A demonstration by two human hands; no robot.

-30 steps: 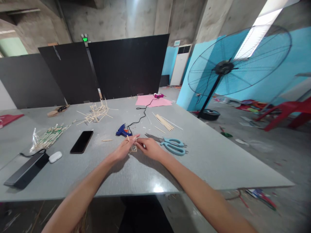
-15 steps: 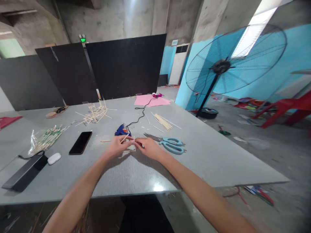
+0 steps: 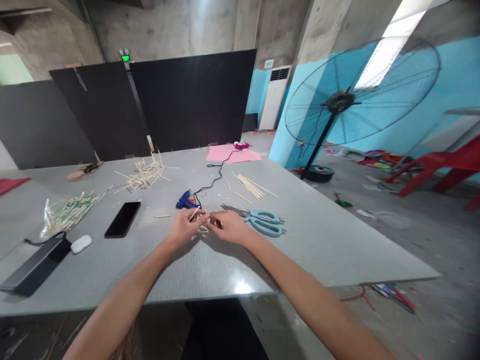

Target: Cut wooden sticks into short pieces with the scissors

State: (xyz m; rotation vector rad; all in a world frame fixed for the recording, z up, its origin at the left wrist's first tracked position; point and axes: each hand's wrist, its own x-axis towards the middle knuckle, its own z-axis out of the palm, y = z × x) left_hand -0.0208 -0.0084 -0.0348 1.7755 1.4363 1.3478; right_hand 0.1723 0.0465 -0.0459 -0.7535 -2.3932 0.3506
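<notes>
Two bare forearms reach across a grey tabletop [image 3: 300, 255] from its near edge. At the near left lie a long dark box [image 3: 35, 267] and, just beside it, a small white case [image 3: 81, 244]. Near the middle, a small stick frame [image 3: 203, 231] sits under the fingertips, mostly hidden by them. The left hand [image 3: 185, 225] is curled, with a thin stick [image 3: 194, 214] pinched between its fingers and slanting up. The right hand [image 3: 229, 226] has its thumb and forefinger pinching at the frame; the exact grip is too small to tell. Left of the hands is a dark phone [image 3: 123, 220]; just right, blue-handled scissors [image 3: 264, 222]. Just beyond the hands lies a blue glue gun [image 3: 185, 200]. Farther off are loose sticks [image 3: 251, 187] to the right, a tangled stick structure [image 3: 146, 175] to the left, and pink sheets [image 3: 225, 155].
</notes>
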